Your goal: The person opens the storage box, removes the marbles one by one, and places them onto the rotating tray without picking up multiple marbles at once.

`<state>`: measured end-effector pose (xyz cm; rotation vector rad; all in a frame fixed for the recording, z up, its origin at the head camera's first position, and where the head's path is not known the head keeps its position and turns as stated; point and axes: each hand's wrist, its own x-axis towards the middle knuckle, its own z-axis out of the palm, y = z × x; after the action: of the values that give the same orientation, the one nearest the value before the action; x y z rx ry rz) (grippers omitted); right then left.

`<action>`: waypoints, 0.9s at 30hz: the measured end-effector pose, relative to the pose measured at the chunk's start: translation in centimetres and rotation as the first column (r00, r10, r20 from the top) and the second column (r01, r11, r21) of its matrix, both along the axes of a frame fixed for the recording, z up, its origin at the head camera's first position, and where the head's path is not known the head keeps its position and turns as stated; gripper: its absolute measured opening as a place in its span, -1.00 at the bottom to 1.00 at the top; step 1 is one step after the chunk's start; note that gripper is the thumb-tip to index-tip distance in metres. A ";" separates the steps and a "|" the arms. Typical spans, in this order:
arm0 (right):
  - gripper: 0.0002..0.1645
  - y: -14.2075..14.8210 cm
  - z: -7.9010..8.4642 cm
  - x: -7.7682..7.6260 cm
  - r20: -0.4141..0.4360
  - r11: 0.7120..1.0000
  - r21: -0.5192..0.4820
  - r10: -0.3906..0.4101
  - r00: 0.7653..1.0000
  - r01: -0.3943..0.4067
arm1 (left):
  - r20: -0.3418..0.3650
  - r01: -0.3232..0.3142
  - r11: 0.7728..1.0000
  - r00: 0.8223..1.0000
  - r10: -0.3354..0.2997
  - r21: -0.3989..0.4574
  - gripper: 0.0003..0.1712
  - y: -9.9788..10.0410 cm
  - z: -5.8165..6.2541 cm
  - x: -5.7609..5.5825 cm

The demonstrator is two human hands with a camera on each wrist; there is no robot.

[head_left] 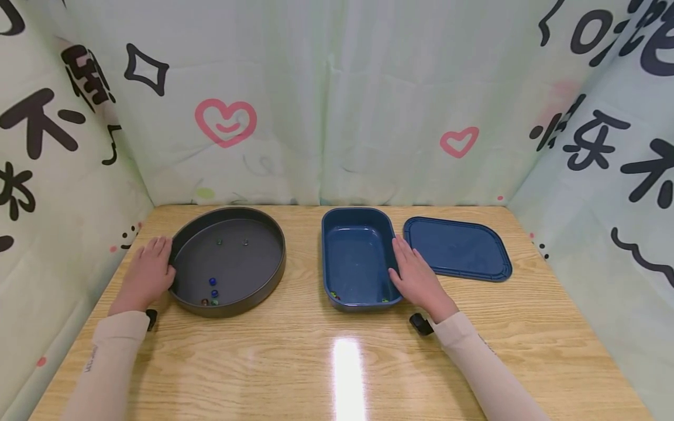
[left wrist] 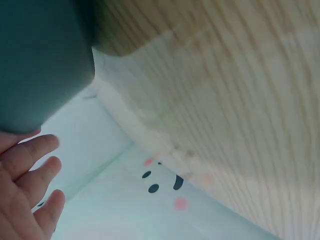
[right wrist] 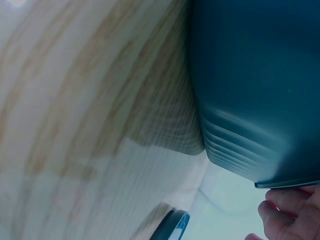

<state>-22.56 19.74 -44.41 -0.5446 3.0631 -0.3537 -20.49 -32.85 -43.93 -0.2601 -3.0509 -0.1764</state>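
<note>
My left hand [head_left: 144, 276] touches the outer left side of a round dark grey pan [head_left: 231, 263], fingers mostly straight and thumb at its rim. Inside the pan lie several glass marbles: two blue, one being this marble [head_left: 213, 281], others brownish, green or clear. My right hand [head_left: 418, 278] rests along the right rim of a blue rectangular container [head_left: 358, 257], its fingers extended. A few small yellow-green and red marbles [head_left: 334, 295] sit in the container's near corners. In the right wrist view, fingertips [right wrist: 287, 200] show at the container's lip; the left wrist view shows loosely spread fingers [left wrist: 35, 150] against the pan.
A flat blue lid [head_left: 458, 248] lies on the wooden table [head_left: 253, 362] to the right of the container. Printed fabric curtains [head_left: 326, 105] enclose the table at the back and both sides. A black wrist camera [head_left: 420, 324] is strapped below my right hand.
</note>
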 end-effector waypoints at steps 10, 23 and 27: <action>-0.20 0.1 0.0 0.0 -0.008 1.000 0.010 0.012 1.000 -0.011 | -0.203 -0.066 0.998 0.977 0.061 -0.016 -0.63 -0.2 -0.1 0.8; -0.25 0.3 1.1 -0.5 -0.090 0.996 0.066 0.060 0.994 -0.054 | -0.136 -0.115 0.993 0.984 0.112 -0.012 -0.65 0.1 0.2 0.7; -0.28 0.5 2.6 -0.7 -0.109 0.996 0.044 0.083 0.991 -0.079 | -0.104 -0.132 0.991 0.986 0.131 -0.002 -0.64 0.1 0.3 0.8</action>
<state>-23.29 20.22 -41.77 -0.7077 3.1338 -0.2694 -19.68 -32.75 -43.67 -0.0659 -2.9532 -0.1363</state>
